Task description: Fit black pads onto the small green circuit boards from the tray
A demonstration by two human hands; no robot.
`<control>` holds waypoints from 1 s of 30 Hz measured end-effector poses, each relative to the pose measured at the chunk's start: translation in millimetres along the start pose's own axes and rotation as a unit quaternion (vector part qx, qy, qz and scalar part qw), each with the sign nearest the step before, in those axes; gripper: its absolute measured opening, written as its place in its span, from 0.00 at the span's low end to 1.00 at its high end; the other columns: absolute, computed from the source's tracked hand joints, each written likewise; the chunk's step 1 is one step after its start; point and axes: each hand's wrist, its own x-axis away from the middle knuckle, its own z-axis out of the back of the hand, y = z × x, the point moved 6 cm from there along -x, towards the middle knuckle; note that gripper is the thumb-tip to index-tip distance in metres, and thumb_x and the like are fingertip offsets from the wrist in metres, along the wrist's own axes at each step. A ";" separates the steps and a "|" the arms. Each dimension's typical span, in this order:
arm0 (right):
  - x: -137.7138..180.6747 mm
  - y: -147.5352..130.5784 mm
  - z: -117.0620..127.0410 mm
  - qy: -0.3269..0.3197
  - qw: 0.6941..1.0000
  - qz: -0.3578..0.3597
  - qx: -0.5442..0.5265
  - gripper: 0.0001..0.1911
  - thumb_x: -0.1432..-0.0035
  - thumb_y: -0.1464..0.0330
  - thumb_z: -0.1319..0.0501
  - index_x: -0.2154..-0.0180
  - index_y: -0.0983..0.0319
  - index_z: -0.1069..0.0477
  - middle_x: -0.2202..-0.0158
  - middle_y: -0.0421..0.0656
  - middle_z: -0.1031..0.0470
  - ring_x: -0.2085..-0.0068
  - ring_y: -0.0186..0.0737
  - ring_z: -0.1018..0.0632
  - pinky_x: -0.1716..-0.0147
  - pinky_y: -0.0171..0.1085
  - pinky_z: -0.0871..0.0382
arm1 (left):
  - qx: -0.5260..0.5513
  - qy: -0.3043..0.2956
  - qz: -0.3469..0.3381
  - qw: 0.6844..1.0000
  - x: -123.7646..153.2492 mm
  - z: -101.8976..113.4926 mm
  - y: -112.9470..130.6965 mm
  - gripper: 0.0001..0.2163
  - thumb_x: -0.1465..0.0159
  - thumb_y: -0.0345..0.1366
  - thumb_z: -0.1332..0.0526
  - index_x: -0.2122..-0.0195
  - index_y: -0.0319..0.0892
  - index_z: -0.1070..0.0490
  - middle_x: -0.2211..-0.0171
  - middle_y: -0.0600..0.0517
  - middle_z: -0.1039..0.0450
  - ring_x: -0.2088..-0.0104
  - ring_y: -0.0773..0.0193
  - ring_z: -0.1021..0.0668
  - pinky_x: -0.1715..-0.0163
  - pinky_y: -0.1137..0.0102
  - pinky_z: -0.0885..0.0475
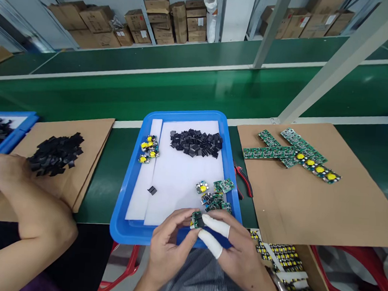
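Observation:
Both of my hands pinch one small green circuit board (196,219) over the near rim of the blue tray (126,189). My left hand (167,245) grips its left side. My right hand (236,248), with white finger cots on two fingers, presses its right side. Just beyond lie a few small boards with yellow parts (214,195). A pile of black parts (196,142) sits at the tray's far end, finished boards (149,149) at its left, and one loose black part (152,190) on the white sheet.
Red-handled cutters (244,180) lie right of the tray. Long green board strips (289,154) rest on brown cardboard (309,207) at right. Board panels (284,260) lie by my right wrist. A co-worker's arm (25,222) and another black pile (55,153) are at left.

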 end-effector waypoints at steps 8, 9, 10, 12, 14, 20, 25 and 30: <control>2.1 2.2 -10.9 -0.080 0.996 0.033 0.034 0.21 0.34 0.80 0.41 0.42 0.61 0.27 0.50 0.51 0.27 0.49 0.45 0.24 0.50 0.44 0.24 | -0.087 -0.005 -0.044 0.995 1.3 -0.6 -1.7 0.23 0.35 0.23 0.35 0.41 0.50 0.26 0.47 0.50 0.20 0.48 0.60 0.19 0.44 0.66 0.23; 1.6 3.0 -11.3 -0.086 0.995 0.032 0.035 0.21 0.34 0.80 0.42 0.42 0.61 0.28 0.50 0.51 0.27 0.49 0.45 0.24 0.49 0.45 0.24 | -0.088 -0.010 -0.043 0.995 0.5 -1.5 -1.9 0.23 0.35 0.24 0.35 0.41 0.50 0.27 0.47 0.50 0.20 0.48 0.60 0.19 0.44 0.67 0.23; 1.2 3.5 -11.7 -0.095 0.994 0.032 0.036 0.22 0.34 0.80 0.42 0.42 0.61 0.28 0.50 0.51 0.27 0.48 0.46 0.24 0.49 0.45 0.24 | -0.091 -0.014 -0.041 0.995 0.1 -2.3 -2.0 0.22 0.34 0.24 0.35 0.41 0.50 0.27 0.48 0.50 0.20 0.48 0.61 0.18 0.44 0.67 0.23; 1.5 4.8 -12.9 -0.115 0.992 0.030 0.041 0.21 0.33 0.80 0.44 0.43 0.60 0.28 0.49 0.52 0.28 0.48 0.46 0.25 0.49 0.46 0.24 | -0.096 -0.023 -0.038 0.994 0.4 -3.9 -0.9 0.21 0.34 0.25 0.36 0.41 0.50 0.27 0.48 0.50 0.20 0.48 0.61 0.18 0.45 0.67 0.23; 3.8 7.4 -13.3 -0.129 0.990 0.030 0.042 0.18 0.32 0.78 0.43 0.44 0.60 0.27 0.49 0.51 0.28 0.48 0.46 0.24 0.49 0.44 0.24 | -0.108 -0.039 -0.040 0.993 0.2 -4.2 2.6 0.20 0.33 0.26 0.36 0.41 0.49 0.28 0.48 0.49 0.20 0.49 0.61 0.18 0.46 0.68 0.22; 18.3 27.8 -7.3 -0.051 0.997 0.040 0.050 0.23 0.32 0.75 0.41 0.38 0.57 0.32 0.51 0.48 0.24 0.55 0.43 0.19 0.52 0.37 0.22 | -0.323 -0.036 -0.110 0.939 -49.5 40.8 22.4 0.17 0.30 0.32 0.38 0.40 0.43 0.29 0.46 0.45 0.22 0.47 0.57 0.20 0.45 0.63 0.23; 25.5 41.6 -14.7 -0.010 0.999 0.031 0.026 0.17 0.29 0.70 0.43 0.42 0.55 0.27 0.51 0.48 0.22 0.58 0.42 0.17 0.56 0.35 0.21 | -0.541 0.026 -0.028 0.840 -140.5 117.1 10.9 0.16 0.33 0.28 0.42 0.44 0.36 0.26 0.46 0.38 0.23 0.43 0.44 0.24 0.43 0.50 0.27; 29.5 39.5 -20.4 0.050 0.997 0.061 -0.009 0.16 0.26 0.62 0.47 0.47 0.54 0.23 0.56 0.48 0.20 0.64 0.40 0.17 0.61 0.31 0.20 | -0.578 -0.020 0.003 0.816 -179.1 128.1 -0.2 0.15 0.37 0.24 0.40 0.50 0.38 0.21 0.48 0.40 0.21 0.47 0.45 0.22 0.44 0.54 0.27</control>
